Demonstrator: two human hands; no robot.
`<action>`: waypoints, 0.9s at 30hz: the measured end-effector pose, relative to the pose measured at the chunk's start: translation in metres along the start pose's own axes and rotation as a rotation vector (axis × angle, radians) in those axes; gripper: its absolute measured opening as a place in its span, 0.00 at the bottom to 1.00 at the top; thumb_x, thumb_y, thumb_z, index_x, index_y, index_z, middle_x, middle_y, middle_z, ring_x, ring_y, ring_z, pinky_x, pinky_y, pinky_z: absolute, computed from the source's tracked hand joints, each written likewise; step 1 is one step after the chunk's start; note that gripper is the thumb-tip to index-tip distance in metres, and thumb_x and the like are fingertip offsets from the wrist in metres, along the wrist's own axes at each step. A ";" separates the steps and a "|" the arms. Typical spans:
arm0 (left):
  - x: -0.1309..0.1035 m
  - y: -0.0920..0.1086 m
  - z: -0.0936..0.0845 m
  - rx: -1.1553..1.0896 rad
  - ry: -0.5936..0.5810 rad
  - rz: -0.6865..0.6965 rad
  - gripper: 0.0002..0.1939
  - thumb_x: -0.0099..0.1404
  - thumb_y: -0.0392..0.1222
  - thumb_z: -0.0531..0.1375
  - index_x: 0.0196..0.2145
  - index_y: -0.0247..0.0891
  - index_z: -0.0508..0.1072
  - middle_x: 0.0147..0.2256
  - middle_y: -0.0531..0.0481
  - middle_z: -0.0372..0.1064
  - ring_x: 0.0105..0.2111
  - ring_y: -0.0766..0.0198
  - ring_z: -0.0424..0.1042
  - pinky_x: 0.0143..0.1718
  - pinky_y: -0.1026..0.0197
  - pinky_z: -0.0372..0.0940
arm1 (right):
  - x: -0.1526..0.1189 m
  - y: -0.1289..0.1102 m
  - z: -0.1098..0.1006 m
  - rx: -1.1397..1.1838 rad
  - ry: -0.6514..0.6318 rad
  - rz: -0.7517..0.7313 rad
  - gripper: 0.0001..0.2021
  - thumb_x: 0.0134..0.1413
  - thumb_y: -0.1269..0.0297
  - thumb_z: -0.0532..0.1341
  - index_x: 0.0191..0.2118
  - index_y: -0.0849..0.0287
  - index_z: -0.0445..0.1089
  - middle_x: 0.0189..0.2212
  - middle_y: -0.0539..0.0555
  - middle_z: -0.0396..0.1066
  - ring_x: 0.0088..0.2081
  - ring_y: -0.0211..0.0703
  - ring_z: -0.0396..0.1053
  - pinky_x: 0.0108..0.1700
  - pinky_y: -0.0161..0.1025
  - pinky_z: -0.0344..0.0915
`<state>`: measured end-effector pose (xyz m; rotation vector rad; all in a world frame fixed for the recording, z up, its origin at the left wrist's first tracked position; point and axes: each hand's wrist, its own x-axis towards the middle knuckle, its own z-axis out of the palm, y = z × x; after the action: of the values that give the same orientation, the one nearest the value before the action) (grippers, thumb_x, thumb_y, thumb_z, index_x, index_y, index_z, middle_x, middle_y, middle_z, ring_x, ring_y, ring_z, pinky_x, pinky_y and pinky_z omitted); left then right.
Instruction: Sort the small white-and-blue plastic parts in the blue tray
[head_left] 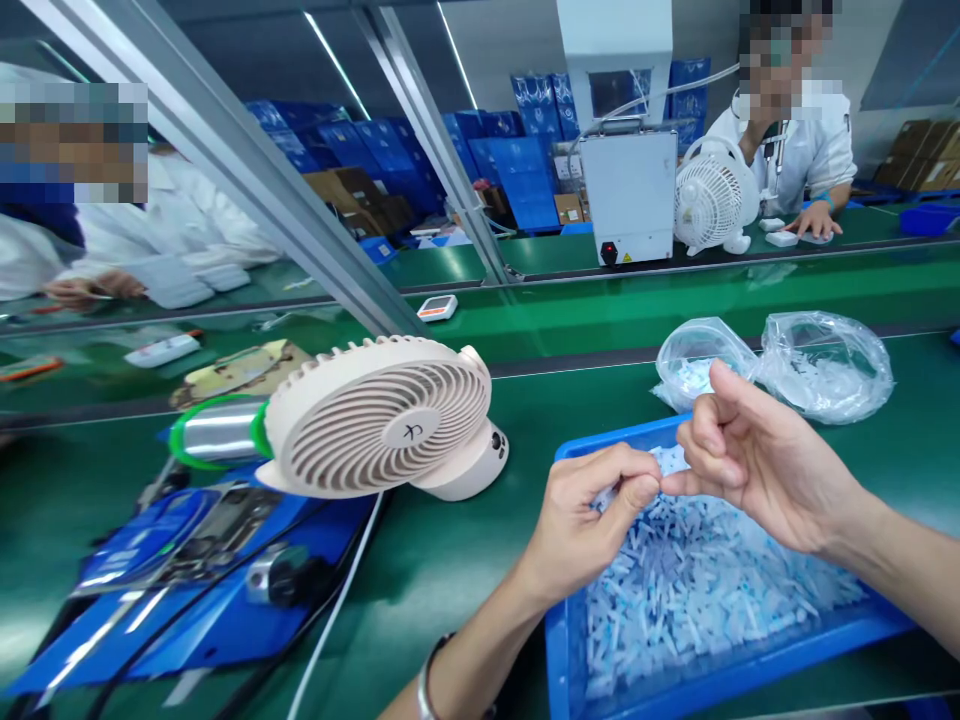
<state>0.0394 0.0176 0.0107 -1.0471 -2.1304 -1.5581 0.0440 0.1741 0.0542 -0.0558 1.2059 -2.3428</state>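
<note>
Over a blue tray full of small white and light-blue strip-like pieces, my two hands meet at the fingertips. My left hand is closed in a pinch between thumb and fingers; whatever is in the pinch is too small to make out. My right hand shows its palm side, thumb raised, some fingers loosely curled and apart. One of its fingers stretches to the left hand's pinch and touches it. No held thing shows in the right hand. A bracelet circles my left wrist.
A beige fan stands left of the tray, beside a blue-based metal device with cables. Behind the tray lie two clear plastic bags with small pieces. Across the bench, people in white work near a white fan and a box-shaped machine.
</note>
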 end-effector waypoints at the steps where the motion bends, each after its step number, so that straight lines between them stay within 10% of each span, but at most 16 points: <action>1: 0.000 0.000 0.000 0.006 0.002 0.008 0.05 0.57 0.31 0.54 0.24 0.34 0.66 0.18 0.56 0.60 0.19 0.74 0.57 0.21 0.70 0.55 | 0.000 0.000 0.000 -0.001 0.000 0.002 0.22 0.51 0.50 0.52 0.15 0.61 0.59 0.10 0.44 0.52 0.15 0.27 0.51 0.34 0.35 0.65; 14: -0.001 0.004 0.000 0.016 -0.072 -0.110 0.10 0.59 0.39 0.53 0.22 0.36 0.67 0.18 0.54 0.61 0.18 0.72 0.56 0.20 0.67 0.54 | 0.001 0.002 -0.001 -0.054 -0.039 -0.013 0.23 0.49 0.48 0.52 0.14 0.60 0.58 0.10 0.44 0.50 0.16 0.29 0.52 0.30 0.35 0.63; 27: 0.001 -0.001 -0.008 -0.603 -0.182 -0.564 0.18 0.49 0.53 0.60 0.18 0.33 0.67 0.15 0.55 0.57 0.15 0.74 0.54 0.16 0.68 0.51 | -0.008 0.014 -0.002 -0.964 -0.128 -0.715 0.09 0.45 0.77 0.55 0.31 0.57 0.66 0.34 0.52 0.63 0.40 0.39 0.61 0.39 0.39 0.61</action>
<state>0.0364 0.0106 0.0134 -0.7904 -2.2519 -2.5743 0.0561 0.1717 0.0436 -1.0854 2.4046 -1.9373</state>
